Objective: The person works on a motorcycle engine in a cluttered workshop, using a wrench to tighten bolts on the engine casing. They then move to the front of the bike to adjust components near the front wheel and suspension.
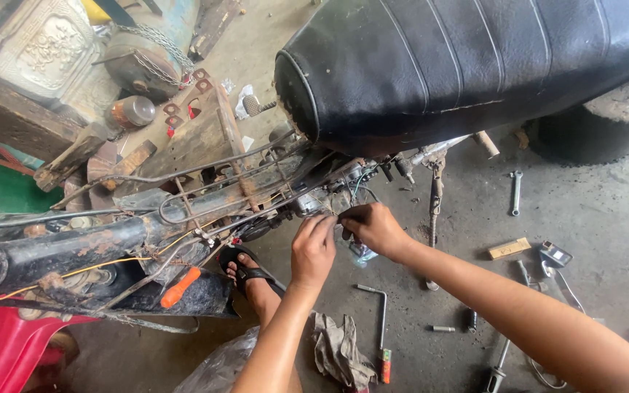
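Spanner (516, 192), rag (338, 352), perhaps a wooden block (509, 248).

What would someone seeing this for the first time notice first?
The big black motorcycle seat fills the top right. Just below it, the left hand and right hand meet at the wiring on the rusty frame in the middle. Tools lie scattered on the concrete floor at lower right, among them a bent wrench and a small spanner.

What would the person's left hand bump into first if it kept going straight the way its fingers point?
Probably the small grey metal engine part under the black ribbed seat; the left hand looks nearly there, though depth is unclear.
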